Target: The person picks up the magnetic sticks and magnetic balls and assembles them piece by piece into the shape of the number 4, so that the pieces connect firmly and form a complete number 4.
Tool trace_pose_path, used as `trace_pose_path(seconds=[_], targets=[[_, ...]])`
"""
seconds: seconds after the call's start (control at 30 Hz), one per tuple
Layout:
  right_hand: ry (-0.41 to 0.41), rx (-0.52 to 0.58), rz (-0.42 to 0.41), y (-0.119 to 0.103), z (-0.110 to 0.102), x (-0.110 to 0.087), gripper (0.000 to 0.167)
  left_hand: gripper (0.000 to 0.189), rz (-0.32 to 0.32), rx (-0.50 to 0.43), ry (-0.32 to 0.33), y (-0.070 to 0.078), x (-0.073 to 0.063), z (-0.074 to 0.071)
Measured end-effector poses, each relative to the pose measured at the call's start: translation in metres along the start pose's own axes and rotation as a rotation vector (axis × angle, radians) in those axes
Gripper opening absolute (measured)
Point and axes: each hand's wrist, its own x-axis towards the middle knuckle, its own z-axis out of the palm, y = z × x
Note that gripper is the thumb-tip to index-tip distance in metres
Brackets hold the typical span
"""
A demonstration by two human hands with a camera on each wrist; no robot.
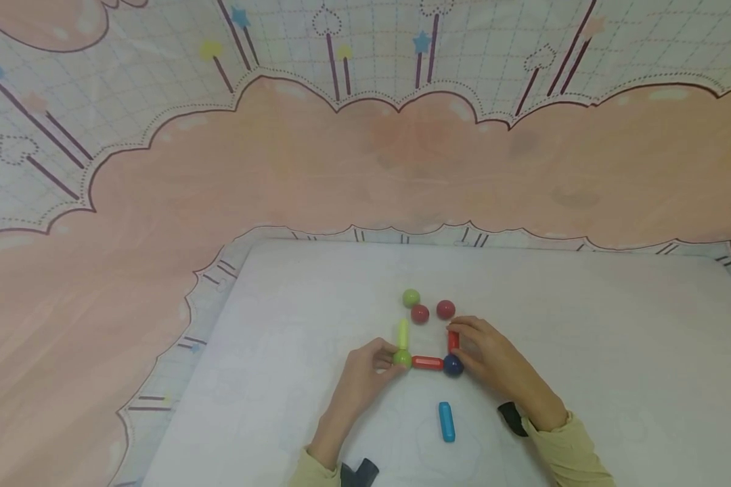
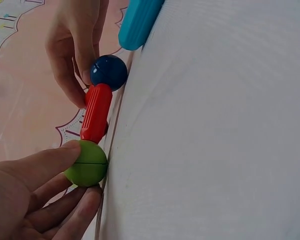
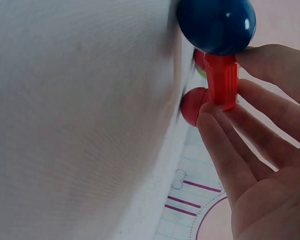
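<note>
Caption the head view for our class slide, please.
Left hand holds a green ball, right hand a red rod; a blue rod lies nearby.

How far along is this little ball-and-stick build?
Looks done: one red stick joins a green ball and a dark blue ball. In hand: the left hand pinches that green ball; the right hand holds a second red stick at the dark blue ball. Probably left: the light blue stick and three loose balls, lying unattached.
</note>
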Motion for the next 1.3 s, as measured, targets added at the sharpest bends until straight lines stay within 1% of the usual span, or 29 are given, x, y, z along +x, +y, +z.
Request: trace_pose_path(seconds=[0.23, 0.5, 0.63, 0.83, 1.1, 1.3], targets=[[-0.017, -0.015, -0.003, 0.0013, 0.0017, 0.0011, 0.047, 0.027, -0.018, 0.014, 0.005, 0.0015, 0.0000, 0.0008], [0.003, 0.003, -0.035, 0.0039, 0.0043, 0.0015, 0.040, 0.028, -0.021, 0.035, 0.009, 0.0022, 0.0002, 0.0015], [-0.004, 0.021, -0.023, 0.0057, 0.0068, 0.0006, 0.037, 0.029, -0.018, 0.040, 0.008, 0.0023, -0.0005, 0.0017], [-0.015, 0.046, -0.009, 0.0070, 0.0068, 0.0006, 0.036, 0.029, -0.015, 0.045, 0.011, 0.0024, -0.0016, 0.0009], [-0.018, 0.049, -0.009, 0.0058, 0.0060, 0.0006, 0.036, 0.030, -0.007, 0.047, 0.013, 0.0027, -0.0025, 0.0003], [-0.031, 0.048, 0.002, 0.0048, 0.0044, 0.0006, 0.035, 0.031, -0.010, 0.027, 0.003, 0.0028, -0.0021, -0.0009]])
